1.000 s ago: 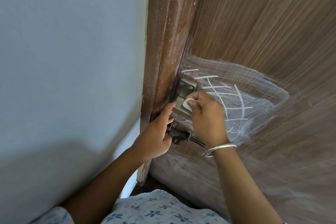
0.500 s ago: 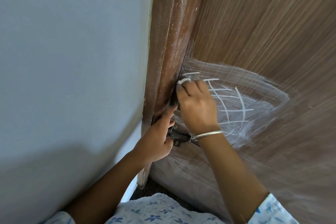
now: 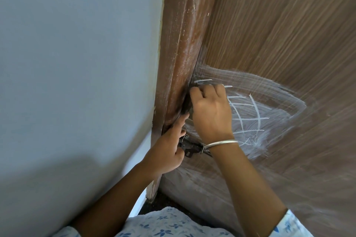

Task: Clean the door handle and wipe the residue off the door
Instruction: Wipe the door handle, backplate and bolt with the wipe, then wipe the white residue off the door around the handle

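The brown wooden door carries a wide smear of white residue crossed by white lines. My right hand presses on the door at its left edge, fingers curled, and covers the metal handle plate. The small white pad it held a moment ago is hidden under the fingers. My left hand sits just below, its fingers curled on the dark latch and its index finger reaching up to the door's edge.
The reddish-brown door frame runs up beside the hands, speckled with white. A pale blue wall fills the left. A silver bangle circles my right wrist. Dark floor shows at the door's foot.
My right hand slid up from the middle of the handle plate to its top, so the plate and the white pad are now hidden. My left hand stayed at the latch.
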`<state>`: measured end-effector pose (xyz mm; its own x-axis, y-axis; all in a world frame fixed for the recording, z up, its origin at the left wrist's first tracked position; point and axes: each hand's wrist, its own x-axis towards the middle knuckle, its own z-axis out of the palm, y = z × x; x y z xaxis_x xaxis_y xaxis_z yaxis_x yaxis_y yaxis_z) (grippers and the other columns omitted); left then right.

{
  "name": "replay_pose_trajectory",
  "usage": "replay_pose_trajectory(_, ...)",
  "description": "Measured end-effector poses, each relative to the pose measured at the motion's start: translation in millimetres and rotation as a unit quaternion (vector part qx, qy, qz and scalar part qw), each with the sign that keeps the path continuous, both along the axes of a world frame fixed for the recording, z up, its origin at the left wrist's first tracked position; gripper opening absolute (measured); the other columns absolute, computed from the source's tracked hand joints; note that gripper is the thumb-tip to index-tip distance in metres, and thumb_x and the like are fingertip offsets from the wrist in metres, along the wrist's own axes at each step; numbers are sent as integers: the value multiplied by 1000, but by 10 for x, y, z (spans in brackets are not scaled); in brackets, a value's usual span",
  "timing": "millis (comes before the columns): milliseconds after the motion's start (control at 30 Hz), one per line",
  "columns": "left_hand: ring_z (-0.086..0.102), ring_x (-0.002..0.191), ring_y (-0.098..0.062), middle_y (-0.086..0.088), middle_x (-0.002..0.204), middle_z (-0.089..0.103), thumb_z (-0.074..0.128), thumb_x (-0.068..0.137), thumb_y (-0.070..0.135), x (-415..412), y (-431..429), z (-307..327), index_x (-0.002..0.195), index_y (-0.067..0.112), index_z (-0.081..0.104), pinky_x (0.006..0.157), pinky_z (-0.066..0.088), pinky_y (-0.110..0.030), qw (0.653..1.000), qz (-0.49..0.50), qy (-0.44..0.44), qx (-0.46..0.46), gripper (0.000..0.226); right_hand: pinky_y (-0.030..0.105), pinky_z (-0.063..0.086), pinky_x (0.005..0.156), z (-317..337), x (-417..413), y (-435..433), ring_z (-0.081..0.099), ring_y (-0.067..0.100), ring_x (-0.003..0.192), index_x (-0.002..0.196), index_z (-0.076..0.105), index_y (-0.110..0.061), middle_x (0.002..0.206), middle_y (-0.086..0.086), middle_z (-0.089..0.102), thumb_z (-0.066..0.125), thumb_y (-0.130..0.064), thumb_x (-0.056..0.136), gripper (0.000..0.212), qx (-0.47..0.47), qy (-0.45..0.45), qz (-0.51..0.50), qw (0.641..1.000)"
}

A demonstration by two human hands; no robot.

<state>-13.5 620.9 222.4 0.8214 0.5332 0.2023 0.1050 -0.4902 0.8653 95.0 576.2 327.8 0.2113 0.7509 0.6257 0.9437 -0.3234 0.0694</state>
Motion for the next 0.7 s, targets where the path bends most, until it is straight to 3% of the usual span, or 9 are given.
replay_pose_trajectory(67, 40, 129, 0, 42, 128, 21, 51, 79, -3, -6, 1, 11, 135, 63, -1, 55, 41, -4, 1000, 1, -1, 1, 102, 34, 48, 60, 4, 5, -39, 54, 32, 65, 77, 66, 0, 67, 16, 62, 48, 8, 67, 23, 33, -8, 4, 999)
replay_pose_trajectory(133, 40, 130, -3, 31, 130, 27, 52, 80, -4, -12, -3, 9, 133, 65, -3, 55, 38, 0, 1000, 7, 0, 8, 103, 32, 43, 60, 10, 36, -88, 52, 29, 60, 75, 68, -3, 65, 12, 62, 38, 9, 69, 33, 81, -23, 34, 996)
replay_pose_trajectory(233, 40, 130, -4, 25, 129, 30, 53, 81, -4, -9, -8, -16, 132, 65, -4, 54, 36, 1, 1000, 11, -2, 14, 103, 28, 41, 65, 58, 128, -144, 55, 27, 62, 81, 71, -2, 76, 11, 67, 45, 14, 81, 30, 160, -52, 80, 983)
replay_pose_trajectory(333, 40, 131, -3, 26, 126, 31, 52, 82, -3, -6, -11, -30, 133, 64, -4, 65, 44, -3, 1000, 11, -1, 15, 102, 31, 49, 68, 163, 195, -129, 61, 31, 70, 82, 71, 2, 87, 16, 69, 58, 11, 82, 17, 190, -81, 99, 973)
replay_pose_trajectory(433, 38, 130, 2, 29, 127, 29, 51, 82, -3, -9, -8, -32, 133, 64, -5, 77, 49, -9, 1000, 7, 4, 15, 101, 34, 52, 72, 294, 171, -78, 63, 34, 73, 83, 71, 5, 89, 20, 68, 55, 8, 83, 17, 208, -96, 118, 966)
replay_pose_trajectory(567, 35, 125, 9, 29, 133, 24, 51, 81, -3, -6, 1, -39, 136, 62, -3, 67, 42, -2, 1000, 6, 9, 9, 102, 31, 48, 77, 433, 183, 4, 64, 34, 77, 81, 70, 7, 94, 23, 67, 60, 0, 84, 12, 212, -110, 113, 964)
replay_pose_trajectory(700, 35, 127, 7, 28, 136, 23, 50, 80, -3, -1, 6, -48, 137, 62, -2, 61, 40, 0, 1000, 2, 10, -6, 101, 34, 53, 71, 451, 223, 110, 62, 33, 74, 90, 70, 7, 100, 22, 68, 60, 8, 85, 11, 191, -135, 100, 967)
